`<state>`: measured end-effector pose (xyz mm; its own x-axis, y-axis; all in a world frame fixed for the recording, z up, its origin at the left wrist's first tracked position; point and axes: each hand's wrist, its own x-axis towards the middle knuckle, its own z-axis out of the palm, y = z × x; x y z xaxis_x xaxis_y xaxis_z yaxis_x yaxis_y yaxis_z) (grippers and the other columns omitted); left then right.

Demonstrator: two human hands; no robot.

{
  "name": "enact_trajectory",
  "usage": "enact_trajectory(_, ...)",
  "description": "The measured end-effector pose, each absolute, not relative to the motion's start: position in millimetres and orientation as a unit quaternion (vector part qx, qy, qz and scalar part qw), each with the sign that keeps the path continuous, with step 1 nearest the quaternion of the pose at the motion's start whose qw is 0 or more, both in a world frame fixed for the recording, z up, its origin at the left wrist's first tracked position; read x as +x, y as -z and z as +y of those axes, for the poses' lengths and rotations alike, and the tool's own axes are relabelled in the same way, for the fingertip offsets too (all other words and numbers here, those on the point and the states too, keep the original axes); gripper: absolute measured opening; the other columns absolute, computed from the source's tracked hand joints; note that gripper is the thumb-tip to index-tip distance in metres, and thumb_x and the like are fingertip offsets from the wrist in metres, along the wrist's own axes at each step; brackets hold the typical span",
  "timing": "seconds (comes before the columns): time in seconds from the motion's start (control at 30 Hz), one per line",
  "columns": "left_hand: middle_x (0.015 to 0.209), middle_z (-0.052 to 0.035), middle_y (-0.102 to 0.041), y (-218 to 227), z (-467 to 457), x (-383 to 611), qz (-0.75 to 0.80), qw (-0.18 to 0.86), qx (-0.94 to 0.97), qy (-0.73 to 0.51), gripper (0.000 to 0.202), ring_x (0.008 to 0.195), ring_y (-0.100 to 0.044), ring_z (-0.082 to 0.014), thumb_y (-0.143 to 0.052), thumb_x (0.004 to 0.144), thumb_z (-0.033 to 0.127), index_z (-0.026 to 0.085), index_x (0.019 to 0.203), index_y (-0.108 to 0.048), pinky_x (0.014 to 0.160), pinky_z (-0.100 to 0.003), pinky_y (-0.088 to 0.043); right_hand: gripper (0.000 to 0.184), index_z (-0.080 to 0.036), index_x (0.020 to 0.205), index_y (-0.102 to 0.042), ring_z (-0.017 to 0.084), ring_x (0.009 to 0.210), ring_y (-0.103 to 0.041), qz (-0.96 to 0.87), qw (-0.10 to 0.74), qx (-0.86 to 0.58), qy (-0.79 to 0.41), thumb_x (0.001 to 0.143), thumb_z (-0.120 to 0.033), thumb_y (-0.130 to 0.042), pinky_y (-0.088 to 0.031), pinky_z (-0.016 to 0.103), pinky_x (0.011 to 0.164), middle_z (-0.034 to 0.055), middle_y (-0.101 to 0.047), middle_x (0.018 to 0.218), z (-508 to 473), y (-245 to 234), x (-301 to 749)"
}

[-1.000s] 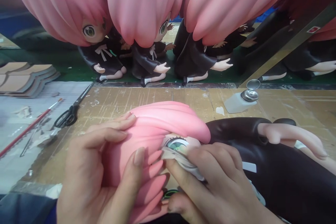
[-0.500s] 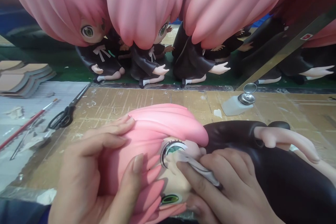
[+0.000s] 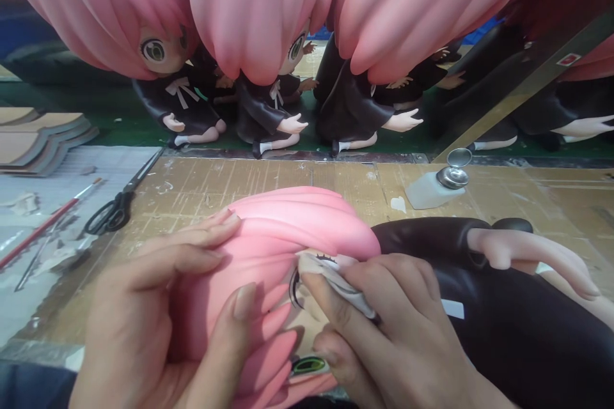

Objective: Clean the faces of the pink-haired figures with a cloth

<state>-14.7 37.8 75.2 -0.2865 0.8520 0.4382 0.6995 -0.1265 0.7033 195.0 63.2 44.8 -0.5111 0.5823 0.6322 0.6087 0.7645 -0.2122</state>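
A large figurine lies on its side before me, with pink hair, a pale face and a black dress. My left hand grips its head, fingers over the hair on the far side and thumb at the fringe. In my right hand is a folded white cloth, pinched under the index finger. The cloth presses on the upper eye and covers most of it. The lower green eye is partly in sight beside my right thumb.
Several similar figurines kneel in a row behind the cardboard-covered bench. A pump bottle with its lid up stands back right. At left lie black scissors, a red-handled brush and stacked shaped boards.
My right hand has moved the cloth up and left across the eye, from its middle to the upper lash edge. My left hand keeps its grip on the head.
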Motion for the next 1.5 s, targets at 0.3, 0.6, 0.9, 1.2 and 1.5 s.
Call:
enact_trajectory(0.3, 0.116, -0.0073, -0.065, -75.6, 38.4, -15.0, 0.680, 0.091, 0.573, -0.448, 0.021, 0.117, -0.062, -0.0371, -0.062, 0.077, 0.029, 0.035, 0.096, -0.055, 0.113, -0.066, -0.048, 0.032, -0.014, 0.122, -0.067, 0.022, 0.084, -0.053, -0.873, 0.343, -0.346, 0.010, 0.098, -0.029, -0.051, -0.040, 0.037, 0.074, 0.0071, -0.064, 0.091, 63.4, -49.2, 195.0)
enact_trajectory(0.6, 0.104, -0.0043, -0.069, -67.4, 49.4, -16.7, 0.595, 0.069, 0.625, -0.501, 0.041, 0.122, -0.059, -0.0419, -0.083, 0.059, 0.041, 0.039, 0.091, -0.059, 0.096, -0.063, -0.062, 0.031, -0.013, 0.123, -0.065, 0.022, 0.083, -0.051, -0.876, 0.334, -0.347, 0.008, 0.097, -0.025, -0.053, -0.039, 0.037, 0.074, 0.0073, -0.063, 0.090, 62.1, -48.9, 196.0)
enact_trajectory(0.9, 0.106, -0.0063, -0.069, -65.9, 48.2, -29.7, 0.611, 0.065, 0.620, -0.488, 0.032, 0.115, -0.064, -0.0382, -0.079, 0.067, 0.035, 0.033, 0.093, -0.061, 0.102, -0.063, -0.056, 0.030, -0.011, 0.120, -0.065, 0.022, 0.083, -0.051, -0.877, 0.331, -0.347, 0.026, 0.096, -0.023, -0.054, -0.039, 0.037, 0.073, 0.0072, -0.062, 0.088, 59.9, -48.3, 195.0)
enact_trajectory(1.2, 0.120, -0.0039, -0.065, -70.7, 40.3, -25.3, 0.614, 0.090, 0.630, -0.467, 0.024, 0.120, -0.062, -0.0192, -0.067, 0.083, 0.019, 0.025, 0.103, -0.056, 0.104, -0.031, -0.049, 0.027, -0.013, 0.118, -0.066, 0.022, 0.085, -0.049, -0.875, 0.335, -0.348, 0.020, 0.097, -0.022, -0.052, -0.038, 0.036, 0.075, 0.0070, -0.061, 0.089, 57.0, -46.8, 198.3)
enact_trajectory(1.5, 0.124, -0.0087, -0.064, -73.4, 37.1, -21.6, 0.599, 0.126, 0.628, -0.481, 0.022, 0.121, -0.061, -0.0261, -0.065, 0.089, 0.025, 0.023, 0.108, -0.054, 0.107, -0.045, -0.045, 0.034, -0.015, 0.129, -0.063, 0.019, 0.086, -0.051, -0.821, 0.442, -0.349, -0.094, 0.097, -0.023, -0.054, -0.048, 0.034, 0.073, 0.0073, -0.058, 0.091, 56.8, -43.7, 191.9)
